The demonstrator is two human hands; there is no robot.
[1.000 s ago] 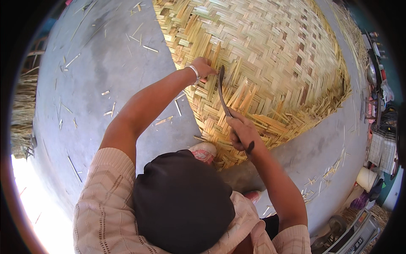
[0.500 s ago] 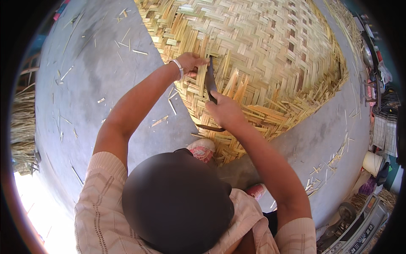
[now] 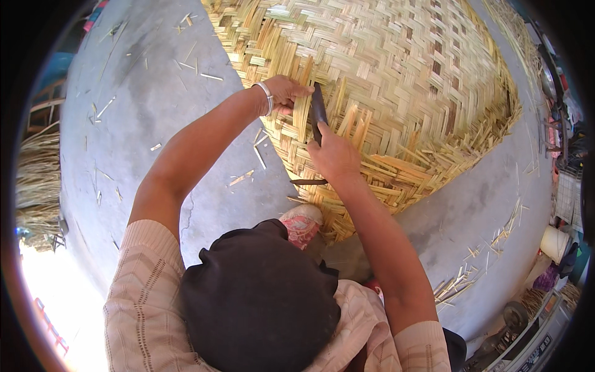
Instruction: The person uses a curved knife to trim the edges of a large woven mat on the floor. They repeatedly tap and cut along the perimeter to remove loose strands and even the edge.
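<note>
A grey concrete floor (image 3: 155, 111), littered with pale slivers, fills the scene; bundles of dry straw (image 3: 37, 180) lie at nine o'clock. A large woven bamboo mat (image 3: 409, 80) spreads from twelve to three o'clock, its near edge ragged with loose strip ends. The left hand (image 3: 282, 93), a bangle on its wrist, is closed on an upright strip (image 3: 302, 111) at the mat's edge. The right hand (image 3: 334, 155) grips a dark blade (image 3: 318, 111) just right of that strip, apparently pressed into the weave, though its tip is hard to make out. The mat looks light and springy, the strips stiff along their length but likely to split and sharp-edged; a strip is best pinched flat near its base. Compared with half a second ago, the blade stands more upright and the right hand sits closer to the left. A patterned shoe (image 3: 302, 223) rests at the mat's near edge.
</note>
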